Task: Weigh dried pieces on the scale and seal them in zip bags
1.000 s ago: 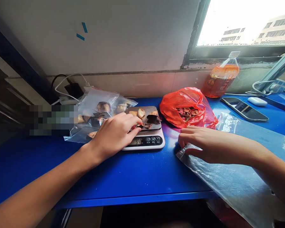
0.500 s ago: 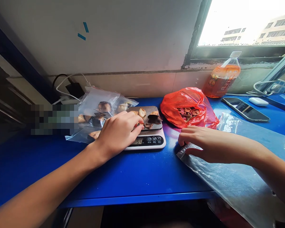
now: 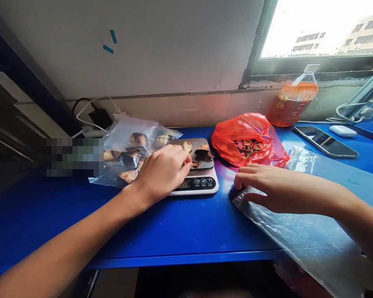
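Observation:
My left hand (image 3: 166, 169) reaches over the kitchen scale (image 3: 209, 184), fingers curled down toward its weighing plate and thumb close to the fingertips. Whatever they pinch is hidden. Dried brown and cream pieces lie on the plate, among them a dark curled piece (image 3: 203, 153) and a pale one (image 3: 187, 146). The hand partly covers the lit display. My right hand (image 3: 267, 186) has its fingers bent around the near-left corner of a large clear zip bag (image 3: 313, 236), which looks flat. Behind that hand, a red plastic bag (image 3: 226, 138) gapes, showing dried reddish-brown bits (image 3: 247, 147).
Left of the scale lies a clear zip bag (image 3: 112, 134) holding several dried chunks. A bottle of orange drink (image 3: 294, 103), a phone (image 3: 325, 140) and a white earbud case (image 3: 342, 130) stand at the back right. Charger cables (image 3: 83, 111) run along the wall.
My left hand has shifted slightly right over the plate, hiding more of the display. My right hand keeps its place at the bag's corner. The whole view has drifted a little.

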`<control>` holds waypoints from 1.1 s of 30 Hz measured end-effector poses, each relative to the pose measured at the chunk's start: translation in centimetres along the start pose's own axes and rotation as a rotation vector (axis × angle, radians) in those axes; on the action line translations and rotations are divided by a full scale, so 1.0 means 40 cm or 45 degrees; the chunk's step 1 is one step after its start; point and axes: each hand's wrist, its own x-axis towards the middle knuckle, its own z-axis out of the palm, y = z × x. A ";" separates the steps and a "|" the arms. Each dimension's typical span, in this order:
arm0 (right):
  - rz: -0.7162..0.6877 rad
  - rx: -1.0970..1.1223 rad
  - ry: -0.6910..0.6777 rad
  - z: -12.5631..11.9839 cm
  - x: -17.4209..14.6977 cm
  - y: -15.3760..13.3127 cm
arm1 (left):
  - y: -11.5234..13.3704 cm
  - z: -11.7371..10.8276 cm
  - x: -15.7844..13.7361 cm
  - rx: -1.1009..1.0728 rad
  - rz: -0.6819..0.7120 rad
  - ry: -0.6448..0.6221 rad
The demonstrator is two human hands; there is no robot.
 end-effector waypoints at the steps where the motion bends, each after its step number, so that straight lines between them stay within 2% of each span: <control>1: -0.003 0.000 0.005 0.000 0.000 0.000 | 0.000 0.000 0.000 -0.001 -0.007 0.009; 6: -0.028 -0.018 0.006 -0.004 -0.001 -0.002 | -0.008 -0.007 -0.004 -0.031 -0.017 0.128; 11: -0.035 -0.020 0.017 -0.005 -0.001 -0.001 | -0.022 -0.013 -0.003 -0.059 -0.038 0.162; 18: -0.017 -0.017 0.013 -0.004 0.000 -0.003 | -0.014 0.000 -0.004 -0.021 0.092 0.006; 20: -0.013 -0.020 0.011 -0.005 0.001 -0.004 | -0.011 0.001 -0.004 -0.019 0.109 0.066; 24: -0.022 -0.032 0.004 -0.004 0.002 -0.005 | -0.005 -0.001 0.004 -0.050 0.115 0.364; 26: -0.041 -0.029 0.018 -0.003 0.002 -0.005 | 0.001 0.005 0.009 -0.093 0.132 0.427; 33: -0.046 -0.048 0.023 -0.004 0.002 -0.007 | 0.027 0.024 0.007 -0.071 0.245 0.108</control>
